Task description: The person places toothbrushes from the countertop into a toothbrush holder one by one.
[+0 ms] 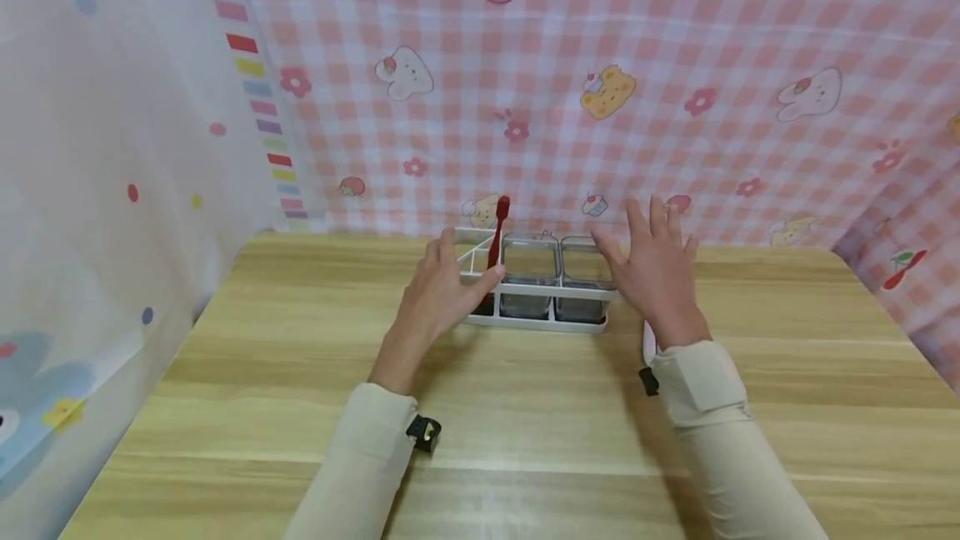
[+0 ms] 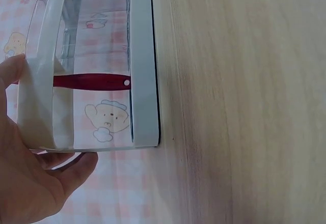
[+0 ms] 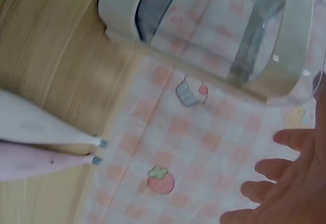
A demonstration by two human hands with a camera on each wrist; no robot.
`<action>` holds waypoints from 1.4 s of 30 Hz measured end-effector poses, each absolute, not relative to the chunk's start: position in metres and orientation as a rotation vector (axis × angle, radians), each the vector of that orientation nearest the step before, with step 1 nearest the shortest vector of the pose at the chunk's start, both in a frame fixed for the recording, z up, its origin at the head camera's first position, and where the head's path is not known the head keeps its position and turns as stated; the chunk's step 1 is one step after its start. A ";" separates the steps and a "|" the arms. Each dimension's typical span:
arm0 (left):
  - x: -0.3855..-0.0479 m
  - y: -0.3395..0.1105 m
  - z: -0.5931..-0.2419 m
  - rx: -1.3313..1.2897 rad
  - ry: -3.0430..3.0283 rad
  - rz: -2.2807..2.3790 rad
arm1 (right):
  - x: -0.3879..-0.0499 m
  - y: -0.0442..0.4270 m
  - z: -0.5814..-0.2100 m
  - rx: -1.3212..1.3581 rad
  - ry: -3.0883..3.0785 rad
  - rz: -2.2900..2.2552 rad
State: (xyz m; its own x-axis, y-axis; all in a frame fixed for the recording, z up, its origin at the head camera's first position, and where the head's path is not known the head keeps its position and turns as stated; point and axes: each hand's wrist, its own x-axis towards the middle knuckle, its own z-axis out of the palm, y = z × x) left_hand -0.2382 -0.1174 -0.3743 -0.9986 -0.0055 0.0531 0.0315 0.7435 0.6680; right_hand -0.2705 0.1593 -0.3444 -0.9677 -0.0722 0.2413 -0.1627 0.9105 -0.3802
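Observation:
A white toothbrush rack [image 1: 532, 324] stands at the back of the wooden table. It holds two clear cups [image 1: 530, 305] in its middle and right places, and a red toothbrush [image 1: 502, 211] leans upright at its left. My left hand [image 1: 438, 294] grips the rack's left end, thumb at the front rail and fingers round the side, as the left wrist view shows. Beside the rack's right end is my right hand [image 1: 660, 277], fingers spread and holding nothing. The right wrist view shows those fingers apart from the rack's side; whether the thumb touches the rim I cannot tell.
A white tapered handle [image 3: 43, 118] and a pink one [image 3: 41, 160], each with a small grey tip, lie on the table to the right of the rack. Behind the table hangs a pink checked cloth [image 1: 525, 65]; a white patterned cloth [image 1: 135, 107] hangs at the left.

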 end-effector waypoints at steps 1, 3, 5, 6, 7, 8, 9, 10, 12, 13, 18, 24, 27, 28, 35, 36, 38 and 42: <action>-0.238 -0.117 -0.374 -0.024 -2.883 -1.106 | -0.271 0.163 -0.344 0.168 -2.863 0.599; -0.239 -0.117 -0.374 -0.033 -2.878 -1.113 | -0.271 0.170 -0.344 0.144 -2.888 0.608; -0.239 -0.116 -0.374 -0.041 -2.877 -1.112 | -0.271 0.178 -0.344 0.113 -2.916 0.621; -0.239 -0.116 -0.373 -0.043 -2.875 -1.113 | -0.271 0.181 -0.344 0.099 -2.931 0.625; -0.239 -0.116 -0.373 -0.045 -2.877 -1.113 | -0.271 0.184 -0.345 0.087 -2.945 0.629; -0.239 -0.116 -0.373 -0.043 -2.879 -1.110 | -0.272 0.187 -0.347 0.076 -2.959 0.638; -0.239 -0.116 -0.373 -0.039 -2.881 -1.107 | -0.272 0.189 -0.348 0.066 -2.973 0.648; -0.238 -0.116 -0.374 -0.034 -2.881 -1.105 | -0.272 0.191 -0.349 0.058 -2.983 0.655; -0.237 -0.117 -0.374 -0.024 -2.881 -1.108 | -0.273 0.194 -0.354 0.047 -2.999 0.680; -0.237 -0.117 -0.374 -0.023 -2.881 -1.107 | -0.273 0.196 -0.356 0.042 -3.002 0.686; -0.237 -0.117 -0.373 -0.012 -2.890 -1.114 | -0.275 0.204 -0.369 0.025 -3.005 0.754; -0.237 -0.118 -0.373 -0.004 -2.896 -1.114 | -0.277 0.211 -0.386 -0.021 -3.026 0.919; -0.237 -0.119 -0.373 -0.009 -2.897 -1.112 | -0.279 0.215 -0.390 -0.024 -3.039 0.958; -0.237 -0.119 -0.373 -0.012 -2.897 -1.112 | -0.279 0.216 -0.391 -0.021 -3.044 0.974; -0.237 -0.119 -0.372 -0.008 -2.893 -1.099 | -0.280 0.223 -0.398 -0.013 -3.078 0.975; -0.237 -0.119 -0.372 -0.012 -2.894 -1.100 | -0.280 0.224 -0.400 -0.027 -3.076 0.952; -0.237 -0.119 -0.372 -0.014 -2.896 -1.106 | -0.280 0.226 -0.402 -0.063 -3.075 0.921; -0.237 -0.118 -0.372 -0.012 -2.899 -1.108 | -0.279 0.230 -0.407 -0.086 -3.054 0.922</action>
State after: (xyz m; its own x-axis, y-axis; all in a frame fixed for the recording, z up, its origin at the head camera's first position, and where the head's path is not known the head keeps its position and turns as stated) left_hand -0.2367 -0.1177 -0.3722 -0.9992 -0.0067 0.0384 0.0206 0.7452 0.6665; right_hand -0.2790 0.2303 -0.4067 -0.9973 0.0371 -0.0631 0.0658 0.8316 -0.5515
